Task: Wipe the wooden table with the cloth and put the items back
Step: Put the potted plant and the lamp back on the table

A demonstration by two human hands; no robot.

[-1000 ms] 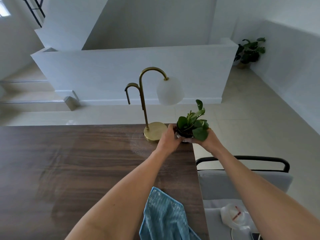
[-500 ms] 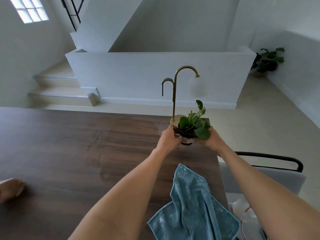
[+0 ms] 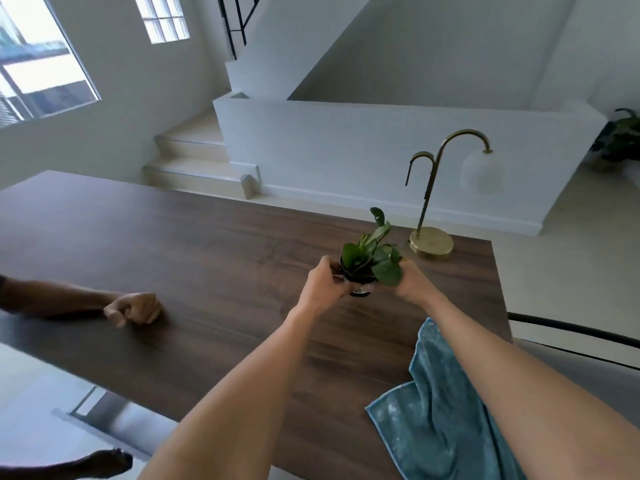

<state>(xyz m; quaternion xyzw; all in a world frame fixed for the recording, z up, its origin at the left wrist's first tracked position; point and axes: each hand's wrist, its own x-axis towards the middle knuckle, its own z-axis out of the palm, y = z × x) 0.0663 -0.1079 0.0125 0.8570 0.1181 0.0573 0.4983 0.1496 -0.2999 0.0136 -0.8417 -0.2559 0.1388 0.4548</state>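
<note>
- Both hands held a small potted plant [image 3: 370,259] over the dark wooden desk [image 3: 214,258]: the left hand [image 3: 323,284] gripped one side of the pot, the right hand [image 3: 412,280] the other.
- A blue cloth [image 3: 436,407] lay crumpled at the desk's near right edge, partly under the right forearm.
- A brass lamp [image 3: 431,242] stood on the far right corner.
- Another person's fist [image 3: 133,308] rested on the desk at left.
</note>
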